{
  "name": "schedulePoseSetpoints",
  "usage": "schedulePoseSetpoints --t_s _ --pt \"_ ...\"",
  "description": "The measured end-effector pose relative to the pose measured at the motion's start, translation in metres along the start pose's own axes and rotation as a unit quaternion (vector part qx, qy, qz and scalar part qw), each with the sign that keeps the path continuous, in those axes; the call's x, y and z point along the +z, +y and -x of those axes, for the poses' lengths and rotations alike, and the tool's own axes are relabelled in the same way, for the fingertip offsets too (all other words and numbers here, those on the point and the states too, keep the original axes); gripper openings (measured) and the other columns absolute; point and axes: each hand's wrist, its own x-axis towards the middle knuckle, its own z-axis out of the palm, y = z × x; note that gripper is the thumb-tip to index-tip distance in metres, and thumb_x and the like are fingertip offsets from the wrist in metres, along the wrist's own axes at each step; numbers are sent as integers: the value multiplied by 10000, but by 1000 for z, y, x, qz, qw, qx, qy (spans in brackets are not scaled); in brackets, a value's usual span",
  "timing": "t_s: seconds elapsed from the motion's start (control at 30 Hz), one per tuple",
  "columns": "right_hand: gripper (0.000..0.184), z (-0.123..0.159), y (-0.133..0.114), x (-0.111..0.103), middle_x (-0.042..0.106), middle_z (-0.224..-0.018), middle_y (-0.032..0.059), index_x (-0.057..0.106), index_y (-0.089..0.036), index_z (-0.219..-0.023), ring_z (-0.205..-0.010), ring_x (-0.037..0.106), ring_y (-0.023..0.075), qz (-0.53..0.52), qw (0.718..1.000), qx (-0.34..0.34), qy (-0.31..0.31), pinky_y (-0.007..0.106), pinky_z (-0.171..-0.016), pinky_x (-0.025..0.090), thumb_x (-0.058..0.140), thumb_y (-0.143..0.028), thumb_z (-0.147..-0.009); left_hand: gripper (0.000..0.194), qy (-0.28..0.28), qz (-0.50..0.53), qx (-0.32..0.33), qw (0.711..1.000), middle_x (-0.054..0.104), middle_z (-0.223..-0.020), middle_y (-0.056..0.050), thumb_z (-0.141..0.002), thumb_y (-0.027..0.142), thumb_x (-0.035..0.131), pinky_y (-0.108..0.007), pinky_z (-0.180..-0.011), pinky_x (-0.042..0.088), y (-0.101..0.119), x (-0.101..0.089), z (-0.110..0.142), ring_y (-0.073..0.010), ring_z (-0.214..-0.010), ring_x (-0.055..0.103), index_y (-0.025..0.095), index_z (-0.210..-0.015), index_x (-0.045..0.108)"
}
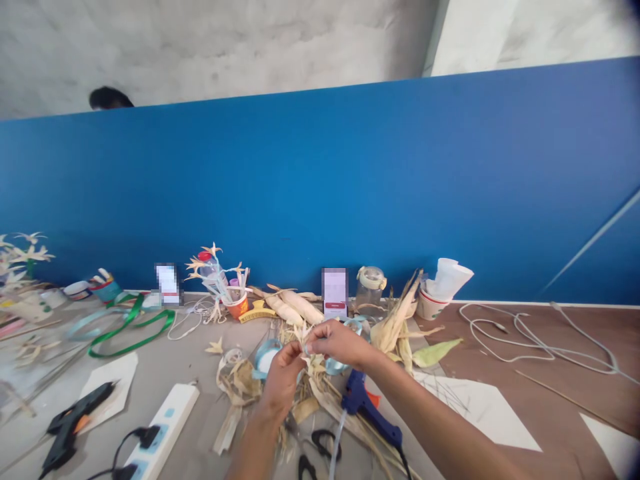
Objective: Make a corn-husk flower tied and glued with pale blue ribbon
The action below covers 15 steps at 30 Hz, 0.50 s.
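Note:
Over the middle of the table, my left hand (283, 379) and my right hand (338, 341) meet. Both pinch a small pale husk flower (303, 335) between their fingertips. A light blue ribbon (345, 363) loops by my right hand, and a roll of it (265, 357) lies beside my left hand. Dry corn husks (320, 393) are strewn below the hands. A blue glue gun (367, 408) lies under my right forearm. Black scissors (320, 450) rest near the front edge.
A black glue gun (73, 423) and a white power strip (163, 420) lie front left. Green ribbon (133, 327), husk flowers in a cup (225, 283), a glass jar (370, 287), stacked paper cups (440, 290) and white cables (530, 333) line the blue partition (350, 187). A person's head (110, 99) shows behind it.

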Motion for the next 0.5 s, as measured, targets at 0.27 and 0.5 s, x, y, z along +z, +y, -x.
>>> schedulePoseSetpoints --t_s 0.27,0.5 --pt "103 3 -6 0 529 -499 -53 674 -152 -620 -487 416 75 -17 999 21 -17 183 -494 331 628 -245 -623 166 -32 63 -32 997 630 -648 -6 -591 239 718 -305 -715 425 6 4 4 -161 -671 579 167 -696 611" --pt "117 -1 -5 0 558 -525 -53 695 -153 -654 -521 438 87 80 997 0 -8 190 -496 303 627 -245 -631 241 29 0 6 1000 545 -586 30 -556 302 741 -257 -624 384 0 1 -1 -122 -597 499 168 -628 554"
